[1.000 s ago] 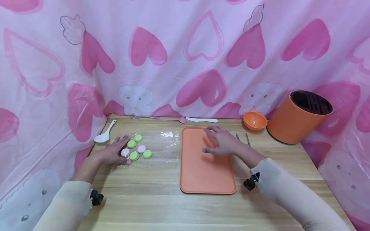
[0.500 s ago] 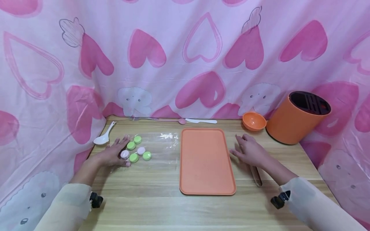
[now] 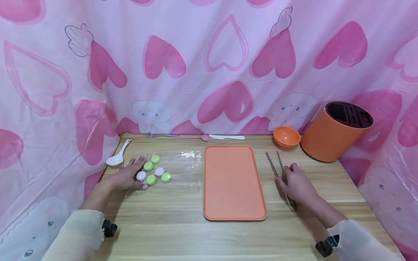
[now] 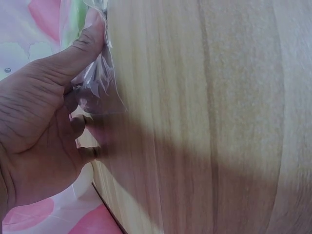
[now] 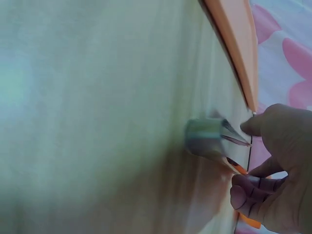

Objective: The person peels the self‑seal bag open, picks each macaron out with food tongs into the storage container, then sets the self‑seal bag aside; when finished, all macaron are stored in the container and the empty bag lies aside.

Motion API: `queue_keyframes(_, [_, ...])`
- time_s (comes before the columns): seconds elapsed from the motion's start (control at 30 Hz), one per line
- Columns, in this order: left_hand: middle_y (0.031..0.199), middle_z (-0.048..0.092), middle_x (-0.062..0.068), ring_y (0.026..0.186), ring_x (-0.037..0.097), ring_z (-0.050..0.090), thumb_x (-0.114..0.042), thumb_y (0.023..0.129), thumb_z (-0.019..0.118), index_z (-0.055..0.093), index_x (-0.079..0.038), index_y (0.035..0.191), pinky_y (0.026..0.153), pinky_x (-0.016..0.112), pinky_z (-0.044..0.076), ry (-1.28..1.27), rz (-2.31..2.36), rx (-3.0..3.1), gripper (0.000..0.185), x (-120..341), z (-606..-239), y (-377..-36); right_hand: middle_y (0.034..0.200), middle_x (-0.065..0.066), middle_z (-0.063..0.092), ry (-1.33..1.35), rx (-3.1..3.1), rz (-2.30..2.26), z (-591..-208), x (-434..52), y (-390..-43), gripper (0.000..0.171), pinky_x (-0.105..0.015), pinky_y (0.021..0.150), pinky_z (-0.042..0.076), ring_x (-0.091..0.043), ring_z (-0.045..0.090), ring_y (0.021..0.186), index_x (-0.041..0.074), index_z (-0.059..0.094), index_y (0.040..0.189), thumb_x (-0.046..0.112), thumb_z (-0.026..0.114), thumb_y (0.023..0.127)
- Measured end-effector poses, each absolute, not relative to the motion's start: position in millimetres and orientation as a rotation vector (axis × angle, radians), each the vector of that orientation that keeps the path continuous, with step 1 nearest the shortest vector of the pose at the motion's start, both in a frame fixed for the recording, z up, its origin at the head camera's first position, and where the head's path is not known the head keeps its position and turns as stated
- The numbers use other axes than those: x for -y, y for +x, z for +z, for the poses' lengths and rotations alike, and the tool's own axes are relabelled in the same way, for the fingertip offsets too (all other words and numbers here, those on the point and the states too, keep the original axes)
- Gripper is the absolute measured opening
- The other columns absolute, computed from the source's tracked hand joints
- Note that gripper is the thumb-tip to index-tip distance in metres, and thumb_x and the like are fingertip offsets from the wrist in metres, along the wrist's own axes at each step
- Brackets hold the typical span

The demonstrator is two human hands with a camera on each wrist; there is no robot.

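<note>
My left hand (image 3: 127,176) lies flat on the left edge of a clear plastic bag (image 3: 183,166) that holds several green and pale pink round discs (image 3: 151,179). In the left wrist view the thumb (image 4: 83,46) presses on the crinkled plastic bag (image 4: 97,87). My right hand (image 3: 295,185) rests on metal tongs (image 3: 273,166) lying on the table right of the orange tray (image 3: 228,203). In the right wrist view the thumb and curled fingers (image 5: 246,195) close round the tongs (image 5: 207,139) near their joined end. Nothing lies on the tray.
A small orange bowl (image 3: 286,136) and an orange slotted knife block (image 3: 333,134) stand at the back right. A white spoon (image 3: 117,155) lies at the left edge; a fork (image 3: 160,135) and white knife (image 3: 226,137) lie along the back. Pink heart-print cloth surrounds the table.
My right hand has moved from above the tray to the right and down onto the tongs, and its fingers have closed on them. The left hand has stayed on the bag.
</note>
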State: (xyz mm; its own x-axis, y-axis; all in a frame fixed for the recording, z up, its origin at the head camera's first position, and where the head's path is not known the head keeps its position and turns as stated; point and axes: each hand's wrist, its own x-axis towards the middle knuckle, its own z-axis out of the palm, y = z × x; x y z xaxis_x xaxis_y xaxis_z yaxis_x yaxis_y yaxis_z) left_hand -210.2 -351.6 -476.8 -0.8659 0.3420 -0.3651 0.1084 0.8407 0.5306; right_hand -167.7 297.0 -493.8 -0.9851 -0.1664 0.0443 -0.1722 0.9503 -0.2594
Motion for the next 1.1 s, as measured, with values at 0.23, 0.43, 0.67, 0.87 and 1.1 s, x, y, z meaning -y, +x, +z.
queue_keyframes(0.23, [0.184, -0.002, 0.028, 0.166, 0.063, -0.010, -0.043, 0.087, 0.093, 0.011, 0.000, 0.176, 0.125, 0.087, -0.009, 0.342, 0.705, -2.567, 0.129, 350.7, -477.2, -208.7, 0.092, -0.015, 0.053, 0.152, 3.124, 0.436, -503.1, -295.2, -159.9, 0.036, -0.032, 0.055, 0.041, -0.024, 0.051, 0.069, -0.003, 0.065, 0.102, 0.032, 0.071, 0.107])
queue_keyframes(0.43, [0.184, -0.002, 0.026, 0.166, 0.062, -0.011, -0.044, 0.087, 0.093, 0.010, -0.001, 0.176, 0.125, 0.086, -0.010, 0.327, 0.696, -2.568, 0.129, 352.1, -476.4, -207.9, 0.095, -0.017, 0.055, 0.094, 3.133, 0.456, -506.8, -293.9, -159.7, 0.034, -0.033, 0.055, 0.043, -0.024, 0.053, 0.070, -0.006, 0.066, 0.108, 0.028, 0.066, 0.106])
queue_keyframes(0.67, [0.185, -0.006, 0.024, 0.166, 0.060, -0.014, -0.045, 0.088, 0.092, 0.006, -0.003, 0.177, 0.126, 0.085, -0.012, 0.318, 0.686, -2.554, 0.130, 352.6, -475.2, -210.2, 0.099, -0.018, 0.054, 0.034, 3.050, 0.514, -505.6, -292.4, -161.3, 0.030, -0.033, 0.054, 0.039, -0.026, 0.052, 0.070, 0.000, 0.069, 0.112, 0.028, 0.062, 0.109])
queue_keyframes(0.87, [0.185, -0.005, 0.025, 0.167, 0.060, -0.014, -0.044, 0.087, 0.092, 0.007, -0.003, 0.177, 0.126, 0.085, -0.012, 0.317, 0.694, -2.547, 0.130, 351.4, -475.9, -212.6, 0.108, -0.021, 0.052, 0.152, 2.956, 0.517, -497.5, -286.5, -164.3, 0.032, -0.032, 0.054, 0.042, -0.026, 0.054, 0.070, 0.000, 0.066, 0.131, 0.025, 0.066, 0.110])
queue_keyframes(1.1, [0.185, -0.004, 0.025, 0.167, 0.060, -0.013, -0.047, 0.087, 0.092, 0.008, -0.003, 0.177, 0.127, 0.086, -0.010, 0.315, 0.673, -2.554, 0.130, 352.2, -476.6, -212.3, 0.099, -0.018, 0.063, 0.394, 2.919, 0.420, -485.9, -271.0, -171.7, 0.028, -0.039, 0.048, 0.050, -0.023, 0.057, 0.063, 0.007, 0.068, 0.129, 0.024, 0.071, 0.107])
